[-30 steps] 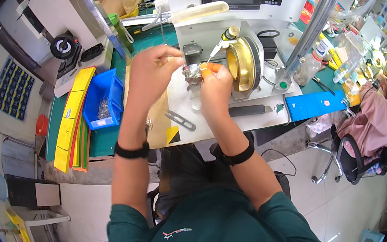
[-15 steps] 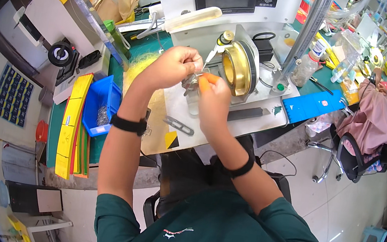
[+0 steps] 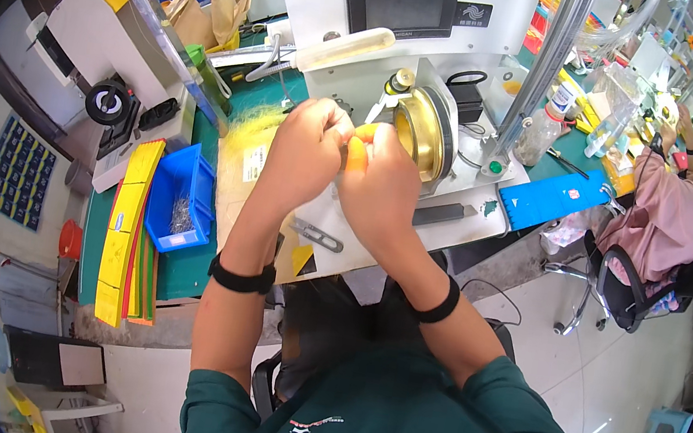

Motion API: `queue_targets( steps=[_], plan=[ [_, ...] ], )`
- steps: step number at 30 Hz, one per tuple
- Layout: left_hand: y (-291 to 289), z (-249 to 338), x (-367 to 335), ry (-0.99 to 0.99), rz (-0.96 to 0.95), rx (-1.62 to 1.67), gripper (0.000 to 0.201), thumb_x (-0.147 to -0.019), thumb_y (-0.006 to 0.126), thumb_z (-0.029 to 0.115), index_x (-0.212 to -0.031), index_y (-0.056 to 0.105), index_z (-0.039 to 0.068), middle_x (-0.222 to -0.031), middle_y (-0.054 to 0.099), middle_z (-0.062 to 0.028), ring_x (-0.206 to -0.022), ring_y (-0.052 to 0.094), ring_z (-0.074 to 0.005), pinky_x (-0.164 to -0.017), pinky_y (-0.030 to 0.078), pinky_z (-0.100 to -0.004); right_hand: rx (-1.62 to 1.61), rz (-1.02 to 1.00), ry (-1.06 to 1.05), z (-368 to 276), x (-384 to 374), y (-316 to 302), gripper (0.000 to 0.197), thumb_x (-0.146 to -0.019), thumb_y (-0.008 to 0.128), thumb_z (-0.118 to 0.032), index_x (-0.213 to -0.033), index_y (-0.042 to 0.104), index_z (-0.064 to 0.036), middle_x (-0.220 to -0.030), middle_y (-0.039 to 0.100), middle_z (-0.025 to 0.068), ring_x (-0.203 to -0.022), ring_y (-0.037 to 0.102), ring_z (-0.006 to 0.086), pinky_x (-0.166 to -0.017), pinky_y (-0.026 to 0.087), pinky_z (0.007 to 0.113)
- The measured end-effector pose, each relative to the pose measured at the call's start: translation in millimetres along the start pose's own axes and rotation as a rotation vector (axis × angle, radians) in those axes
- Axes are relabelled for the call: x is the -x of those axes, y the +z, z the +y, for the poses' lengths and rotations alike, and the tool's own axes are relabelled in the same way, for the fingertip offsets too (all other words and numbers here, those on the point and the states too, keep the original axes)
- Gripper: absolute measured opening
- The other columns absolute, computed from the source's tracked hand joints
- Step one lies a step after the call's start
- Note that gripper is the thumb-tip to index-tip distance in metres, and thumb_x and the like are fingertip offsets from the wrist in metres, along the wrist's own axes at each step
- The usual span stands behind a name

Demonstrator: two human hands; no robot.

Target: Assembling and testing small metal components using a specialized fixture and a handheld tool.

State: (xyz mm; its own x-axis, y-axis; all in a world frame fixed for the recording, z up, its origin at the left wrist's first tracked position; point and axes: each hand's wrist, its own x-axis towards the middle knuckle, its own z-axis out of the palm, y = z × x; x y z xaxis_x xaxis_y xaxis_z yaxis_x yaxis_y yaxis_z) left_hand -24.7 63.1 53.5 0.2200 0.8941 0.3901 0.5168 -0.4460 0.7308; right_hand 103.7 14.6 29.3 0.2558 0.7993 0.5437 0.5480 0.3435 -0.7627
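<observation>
My left hand point(image 3: 310, 148) and my right hand point(image 3: 381, 181) meet fingertip to fingertip in front of the white machine. Both are closed in a pinch; whatever lies between the fingers is too small or hidden to make out. Orange covers sit on the thumb and a finger of my right hand. Just beyond the right hand is a gold-coloured ring-shaped wheel point(image 3: 416, 129) with a dark rim. A pair of grey thread snips point(image 3: 316, 234) lies on the worktop below my hands. Fine yellow strands point(image 3: 254, 128) spread out left of my left hand.
A blue bin point(image 3: 178, 215) with thin metal pieces stands left, beside long yellow strips point(image 3: 129, 226). The machine's dark screen point(image 3: 401, 6) rises behind the wheel. A metal post point(image 3: 545, 76), a bottle point(image 3: 541, 133) and a blue tray point(image 3: 555, 195) are right. A co-worker point(image 3: 676, 205) sits farther right.
Both hands have come slightly nearer to me and closer together. The right hand has turned so its orange-covered fingers point up against the left hand's fingertips.
</observation>
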Motion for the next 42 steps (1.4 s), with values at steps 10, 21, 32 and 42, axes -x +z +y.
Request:
queue_targets(
  steps=[10,21,32,42],
  plan=[
    [-15,84,104,-0.032,0.13,0.163,0.006,-0.099,0.061,0.0,-0.093,0.061,0.0,-0.087,0.048,-0.0045,-0.075,0.045,-0.0141,-0.069,0.038,-0.0291,-0.397,-0.215,0.078,-39,57,-79,0.018,-0.102,0.066,-0.006,-0.119,0.061,-0.0011,-0.079,0.054,0.0072,-0.062,0.054,0.0228,-0.059,0.044,0.035],
    [53,30,118,0.1,-0.042,-0.127,0.031,-0.083,0.058,-0.016,-0.11,0.056,-0.002,-0.097,0.053,-0.0227,-0.091,0.056,-0.0476,-0.073,0.044,-0.0525,-0.521,-0.183,0.385,36,19,-7,0.012,-0.097,0.063,-0.005,-0.105,0.059,0.0045,-0.088,0.064,0.0081,-0.077,0.057,0.0123,-0.068,0.048,0.032],
    [19,28,101,0.024,0.018,-0.086,0.015,-0.093,0.069,0.0,-0.106,0.062,0.002,-0.083,0.049,-0.0093,-0.072,0.052,-0.0246,-0.065,0.044,-0.038,-0.742,-0.081,0.721,32,0,22,0.018,-0.097,0.064,-0.011,-0.103,0.064,0.0055,-0.091,0.066,0.01,-0.08,0.057,0.0134,-0.071,0.048,0.032],
    [-44,-7,-36,-0.041,-0.296,0.218,0.024,-0.088,0.082,0.007,-0.111,0.079,0.004,-0.067,0.037,0.009,-0.062,0.038,-0.0046,-0.06,0.035,-0.0252,-0.891,0.0,0.7,47,-15,61,0.016,-0.098,0.06,-0.004,-0.108,0.066,0.0067,-0.097,0.069,0.0142,-0.08,0.065,0.0184,-0.069,0.056,0.035]
  ],
)
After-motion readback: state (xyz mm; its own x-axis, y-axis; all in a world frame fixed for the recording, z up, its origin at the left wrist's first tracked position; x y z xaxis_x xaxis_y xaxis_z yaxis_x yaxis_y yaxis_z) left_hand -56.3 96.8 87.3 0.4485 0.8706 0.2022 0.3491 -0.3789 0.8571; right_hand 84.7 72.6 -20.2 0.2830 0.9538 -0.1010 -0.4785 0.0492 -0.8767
